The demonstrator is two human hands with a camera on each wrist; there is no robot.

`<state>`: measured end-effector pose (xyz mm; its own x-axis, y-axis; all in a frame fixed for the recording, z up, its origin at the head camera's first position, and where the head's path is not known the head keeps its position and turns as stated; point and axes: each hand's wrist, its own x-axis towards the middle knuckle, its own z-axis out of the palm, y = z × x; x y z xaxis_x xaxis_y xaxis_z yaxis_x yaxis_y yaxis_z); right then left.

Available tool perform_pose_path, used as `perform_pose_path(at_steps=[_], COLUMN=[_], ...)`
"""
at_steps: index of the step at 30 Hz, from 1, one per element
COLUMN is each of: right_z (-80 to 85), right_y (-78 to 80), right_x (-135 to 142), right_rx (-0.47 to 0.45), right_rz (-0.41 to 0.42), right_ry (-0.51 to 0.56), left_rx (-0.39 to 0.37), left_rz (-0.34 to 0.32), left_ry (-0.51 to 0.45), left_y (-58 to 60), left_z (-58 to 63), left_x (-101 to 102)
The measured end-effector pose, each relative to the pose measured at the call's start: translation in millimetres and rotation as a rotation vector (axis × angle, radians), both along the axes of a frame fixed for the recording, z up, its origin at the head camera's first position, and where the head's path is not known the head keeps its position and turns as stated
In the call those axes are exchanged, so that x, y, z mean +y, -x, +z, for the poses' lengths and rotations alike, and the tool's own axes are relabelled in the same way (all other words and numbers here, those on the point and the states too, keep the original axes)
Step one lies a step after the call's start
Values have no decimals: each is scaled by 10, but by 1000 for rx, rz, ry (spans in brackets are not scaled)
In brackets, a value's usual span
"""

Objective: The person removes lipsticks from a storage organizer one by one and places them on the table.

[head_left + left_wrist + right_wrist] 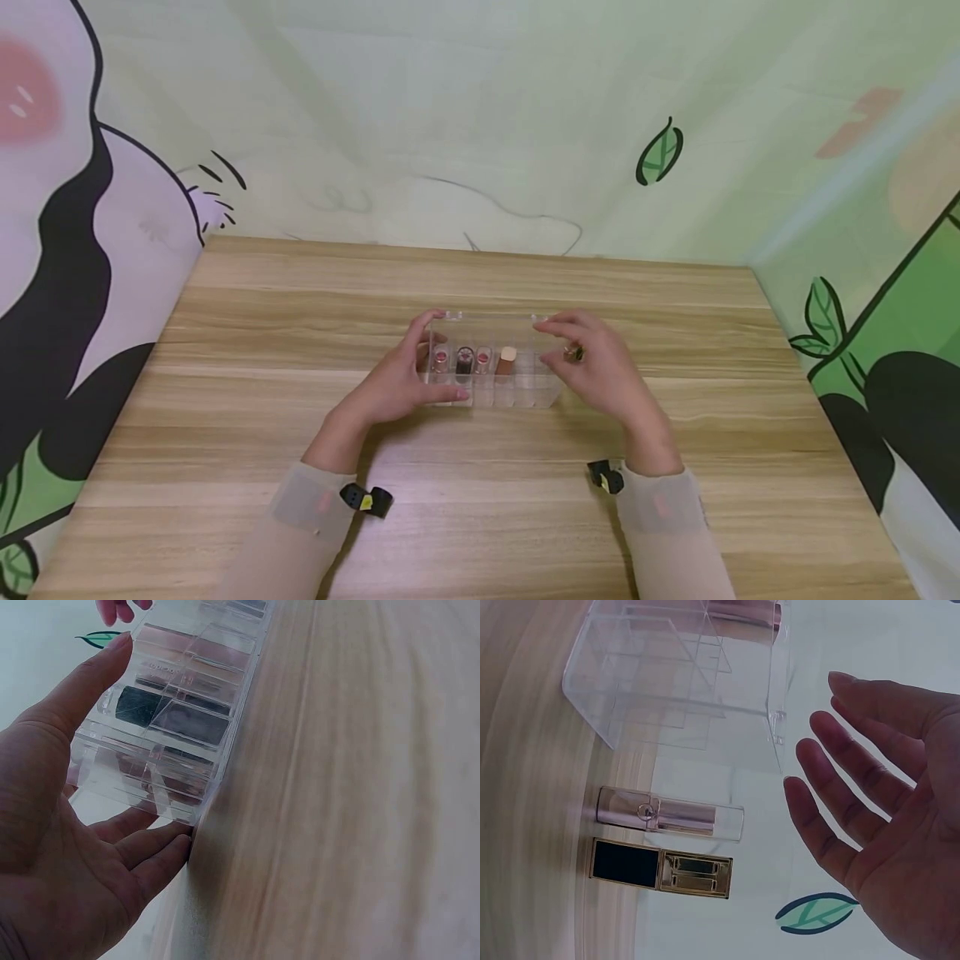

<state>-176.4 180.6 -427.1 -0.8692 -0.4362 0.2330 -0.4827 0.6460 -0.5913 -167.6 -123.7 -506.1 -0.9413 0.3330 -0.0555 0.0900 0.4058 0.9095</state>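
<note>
A clear acrylic lipstick organizer point(523, 390) stands on the table with several lipsticks in its slots, among them a dark one point(465, 362) and a brown one with a pale gold top point(507, 360). My left hand point(395, 385) grips the organizer's left end, thumb along the front and fingers around the side. Beside the right end is my right hand point(600, 362), its fingers spread and loosely bent, holding nothing. Two lipsticks stand outside the organizer near that hand: a clear and rose-coloured tube point(671, 816) and a black and gold one point(660, 868), mostly hidden in the head view.
The wood-grain table point(480, 517) reaches back to a pale printed wall covering point(450, 117) with leaf and panda drawings. Small black devices are strapped to both wrists, near the sleeve cuffs.
</note>
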Motion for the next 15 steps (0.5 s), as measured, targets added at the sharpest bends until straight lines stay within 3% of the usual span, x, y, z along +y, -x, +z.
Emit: perform_pose_path(at_steps=[15], right_z=[-33], right_y=[-8], right_x=[-57], right_rx=[10], right_rz=[25], right_ry=[-38], left_rx=[-4], left_rz=[1], left_ry=[-12], left_y=[6], left_z=[-3], left_x=[1])
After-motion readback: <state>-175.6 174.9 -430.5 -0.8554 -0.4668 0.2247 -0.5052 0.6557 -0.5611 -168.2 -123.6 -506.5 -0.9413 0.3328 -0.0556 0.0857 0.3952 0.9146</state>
